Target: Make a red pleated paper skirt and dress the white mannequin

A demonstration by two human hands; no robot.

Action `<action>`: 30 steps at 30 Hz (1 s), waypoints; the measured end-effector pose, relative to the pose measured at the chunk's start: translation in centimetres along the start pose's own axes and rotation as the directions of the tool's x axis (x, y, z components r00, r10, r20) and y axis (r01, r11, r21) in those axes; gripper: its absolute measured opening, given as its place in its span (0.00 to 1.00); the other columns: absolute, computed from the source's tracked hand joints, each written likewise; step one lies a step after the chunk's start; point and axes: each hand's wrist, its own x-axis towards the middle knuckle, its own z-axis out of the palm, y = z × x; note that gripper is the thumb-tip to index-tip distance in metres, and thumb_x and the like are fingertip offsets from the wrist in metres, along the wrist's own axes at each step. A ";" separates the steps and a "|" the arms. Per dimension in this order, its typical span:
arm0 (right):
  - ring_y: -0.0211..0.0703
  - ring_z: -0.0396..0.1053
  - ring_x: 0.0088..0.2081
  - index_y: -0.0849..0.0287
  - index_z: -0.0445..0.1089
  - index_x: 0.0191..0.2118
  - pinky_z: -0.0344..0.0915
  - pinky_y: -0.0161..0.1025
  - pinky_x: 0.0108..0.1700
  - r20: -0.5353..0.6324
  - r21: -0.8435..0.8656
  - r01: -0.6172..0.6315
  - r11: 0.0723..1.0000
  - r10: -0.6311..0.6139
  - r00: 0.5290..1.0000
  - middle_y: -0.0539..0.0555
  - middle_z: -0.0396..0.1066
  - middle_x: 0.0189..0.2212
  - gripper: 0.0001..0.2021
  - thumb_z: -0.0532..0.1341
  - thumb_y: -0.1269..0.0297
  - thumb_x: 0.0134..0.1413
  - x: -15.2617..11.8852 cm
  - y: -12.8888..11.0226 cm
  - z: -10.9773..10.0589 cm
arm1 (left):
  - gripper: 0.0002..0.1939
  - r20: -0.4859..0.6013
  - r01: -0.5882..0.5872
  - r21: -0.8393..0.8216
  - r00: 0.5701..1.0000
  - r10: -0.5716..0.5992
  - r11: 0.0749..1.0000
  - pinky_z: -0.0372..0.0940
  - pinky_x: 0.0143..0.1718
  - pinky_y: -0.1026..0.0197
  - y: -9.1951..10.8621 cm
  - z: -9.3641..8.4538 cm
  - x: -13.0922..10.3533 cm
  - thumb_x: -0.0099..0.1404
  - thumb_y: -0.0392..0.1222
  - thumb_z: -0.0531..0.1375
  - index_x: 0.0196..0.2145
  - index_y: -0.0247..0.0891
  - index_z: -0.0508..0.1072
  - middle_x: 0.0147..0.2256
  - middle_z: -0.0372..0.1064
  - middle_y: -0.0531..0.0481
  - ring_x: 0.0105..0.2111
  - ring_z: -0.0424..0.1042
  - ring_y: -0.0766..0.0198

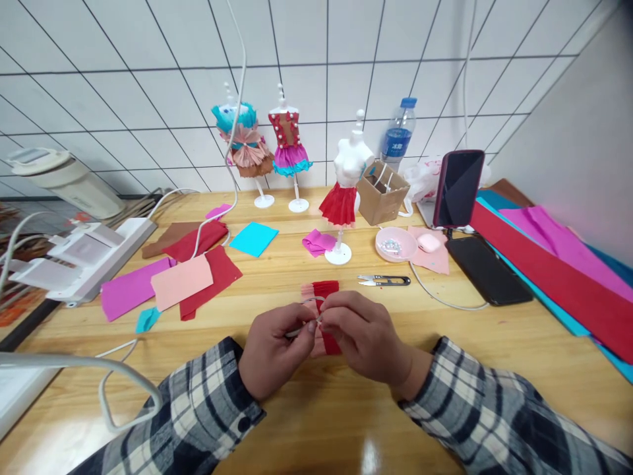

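My left hand is closed in a pinch on a thin pale cord, which makes a small loop between my hands. My right hand pinches the same cord just opposite, fingertips almost meeting those of the left. Whether the cord is string or wire I cannot make out. Under the hands lies a gathered strip of red and pink crepe paper, partly hidden by them. Thread snips rest on the table beyond my right hand. A white mini dress form wearing a red pleated skirt stands behind the strip.
Two dressed mini forms stand near the tiled wall. Crepe paper pieces lie left, long strips right. A pink bead dish, cardboard box, water bottle, propped phone and black phone stand or lie right.
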 end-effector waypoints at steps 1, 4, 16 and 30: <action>0.42 0.72 0.41 0.52 0.69 0.43 0.71 0.40 0.42 -0.003 -0.049 0.064 0.997 -0.064 0.998 0.54 0.74 0.42 0.10 0.55 0.73 0.60 -0.2 0.0 -0.2 | 0.09 0.005 0.041 -0.074 0.999 -0.041 0.996 0.59 0.21 0.67 0.1 0.0 0.0 0.63 0.40 0.55 0.27 0.38 0.71 0.20 0.67 0.55 0.19 0.64 0.70; 0.39 0.71 0.33 0.47 0.69 0.43 0.70 0.39 0.34 -0.051 -0.105 0.226 0.968 -0.232 0.971 0.51 0.75 0.40 0.12 0.54 0.72 0.60 -0.6 -0.4 -0.9 | 0.09 -0.095 0.172 -0.207 0.976 -0.195 0.963 0.58 0.19 0.67 -0.6 -0.8 0.3 0.64 0.42 0.54 0.29 0.39 0.69 0.18 0.65 0.57 0.17 0.60 0.70; 0.30 0.46 0.19 0.57 0.66 0.31 0.45 0.31 0.21 0.334 0.568 -0.715 0.407 0.680 0.653 0.41 0.52 0.18 0.10 0.63 0.56 0.52 1.4 1.7 -0.8 | 0.15 0.101 -0.071 0.553 0.995 0.018 0.830 0.62 0.50 0.46 -9.4 -5.7 4.0 0.62 0.45 0.57 0.42 0.40 0.78 0.38 0.76 0.44 0.41 0.71 0.52; 0.35 0.57 0.25 0.59 0.69 0.29 0.55 0.34 0.28 0.362 0.376 -0.728 0.573 0.632 0.685 0.48 0.65 0.23 0.07 0.63 0.61 0.49 0.9 0.9 0.4 | 0.09 0.155 -0.064 -0.060 0.985 0.073 0.996 0.64 0.37 0.59 -0.7 -1.0 1.2 0.65 0.43 0.60 0.33 0.38 0.77 0.31 0.73 0.49 0.34 0.71 0.63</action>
